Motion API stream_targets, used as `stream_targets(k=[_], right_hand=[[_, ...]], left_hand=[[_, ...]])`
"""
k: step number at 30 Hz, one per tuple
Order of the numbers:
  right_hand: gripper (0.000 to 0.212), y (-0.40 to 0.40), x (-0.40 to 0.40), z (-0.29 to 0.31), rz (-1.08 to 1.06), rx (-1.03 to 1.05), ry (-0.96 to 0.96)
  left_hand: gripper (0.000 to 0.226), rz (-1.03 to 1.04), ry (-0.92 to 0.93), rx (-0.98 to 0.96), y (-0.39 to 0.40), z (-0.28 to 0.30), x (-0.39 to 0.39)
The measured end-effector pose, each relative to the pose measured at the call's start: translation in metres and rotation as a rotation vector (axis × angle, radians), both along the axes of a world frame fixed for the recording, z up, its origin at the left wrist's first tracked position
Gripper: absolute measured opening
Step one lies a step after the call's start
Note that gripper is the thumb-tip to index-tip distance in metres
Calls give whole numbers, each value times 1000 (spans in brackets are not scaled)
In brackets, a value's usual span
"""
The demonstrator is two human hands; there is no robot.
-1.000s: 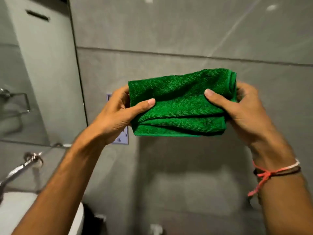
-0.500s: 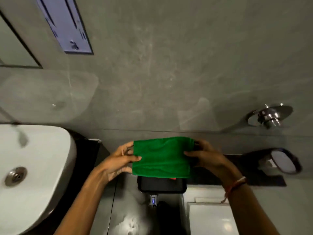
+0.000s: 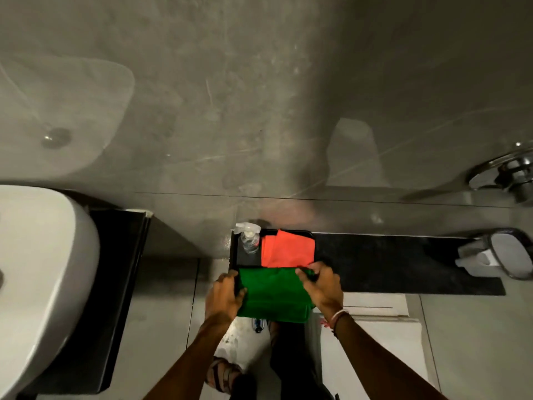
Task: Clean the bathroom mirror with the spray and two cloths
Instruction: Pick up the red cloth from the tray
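Note:
A folded green cloth (image 3: 272,294) lies over the near part of a black tray (image 3: 245,256). My left hand (image 3: 223,297) grips its left edge and my right hand (image 3: 321,285) grips its right edge. Behind it on the tray lies a folded orange cloth (image 3: 288,249). A small clear spray bottle (image 3: 249,239) with a white trigger stands in the tray's far left corner. The mirror is out of view.
A white washbasin (image 3: 43,269) on a black counter (image 3: 115,284) fills the left. A dark ledge (image 3: 403,264) runs right from the tray to a toilet-roll holder (image 3: 499,255). A chrome valve (image 3: 507,171) sticks out of the grey tiled wall. My sandalled foot (image 3: 223,376) is below.
The view has swung from the wall down to the tray. Both hands have lowered the green cloth onto the tray's near part, leaving the orange cloth and spray bottle in sight.

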State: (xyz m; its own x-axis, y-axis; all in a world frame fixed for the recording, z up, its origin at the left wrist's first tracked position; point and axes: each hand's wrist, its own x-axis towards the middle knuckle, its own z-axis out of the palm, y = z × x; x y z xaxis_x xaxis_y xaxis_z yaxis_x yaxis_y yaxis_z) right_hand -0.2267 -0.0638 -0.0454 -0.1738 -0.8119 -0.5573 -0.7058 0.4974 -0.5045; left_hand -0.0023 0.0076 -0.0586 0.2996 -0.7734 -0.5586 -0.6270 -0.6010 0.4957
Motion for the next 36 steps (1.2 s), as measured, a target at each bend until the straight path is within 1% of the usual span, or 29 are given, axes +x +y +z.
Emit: stream_targets(k=[2,3,5,7,8,10,12,16,17,18,20,22,23,25,26,27,28,29,30,31,34,35,36], right_hand=[[45,-12,7,5,-16,-79,34],[49,-19,11,7,-25,-80,25],[56,-33,18,7,-75,-32,-10],[62,-44,24,5,-97,36,-9],[67,-48,28,5,-88,58,7],[76,-51,33,5,-43,93,97],[81,-52,38,5,-20,114,160],[75,-60,44,3,-48,137,113],[72,-58,54,20,-24,87,94],[68,-58,58,25,-7,58,76],[61,-63,59,29,-5,17,41],[58,-53,56,46,-6,-72,0],[57,-52,51,55,11,-114,13],[54,-50,35,74,93,-191,45],[53,-52,28,88,156,-223,30],[53,-58,20,101,228,-244,-30],[55,-63,15,121,307,-270,-91],[58,-67,16,151,400,-309,-140],[59,-71,23,189,515,-349,-176],[55,-75,31,224,639,-363,-237],[37,-78,72,322,970,-386,-441],[37,-78,92,353,1035,-435,-473],[39,-75,111,376,1073,-497,-478]], left_hand=[[42,-91,-212,-56,-1,1,5],[46,-134,-310,-91,-2,2,9],[58,-220,-505,-196,-6,2,16],[71,-255,-622,-293,-12,2,25],[76,-271,-635,-300,-14,2,29],[85,-299,-654,-291,-18,0,35],[90,-331,-680,-279,-15,-4,39],[92,-331,-740,-307,-18,-2,45],[92,-313,-788,-342,-14,16,54],[92,-316,-798,-350,-16,22,57],[93,-316,-768,-365,-28,25,61],[92,-351,-824,-389,-21,41,69],[92,-359,-807,-378,-25,45,70],[89,-381,-807,-423,-25,59,72],[86,-390,-816,-462,-28,70,74],[80,-393,-793,-506,-36,84,76],[74,-391,-748,-597,-41,102,80],[67,-378,-639,-715,-42,127,84],[60,-334,-446,-828,-44,158,87],[53,-262,-166,-857,-50,186,87],[43,49,735,-772,-54,272,78],[49,140,969,-761,-48,301,77],[56,235,1121,-754,-42,320,76]])
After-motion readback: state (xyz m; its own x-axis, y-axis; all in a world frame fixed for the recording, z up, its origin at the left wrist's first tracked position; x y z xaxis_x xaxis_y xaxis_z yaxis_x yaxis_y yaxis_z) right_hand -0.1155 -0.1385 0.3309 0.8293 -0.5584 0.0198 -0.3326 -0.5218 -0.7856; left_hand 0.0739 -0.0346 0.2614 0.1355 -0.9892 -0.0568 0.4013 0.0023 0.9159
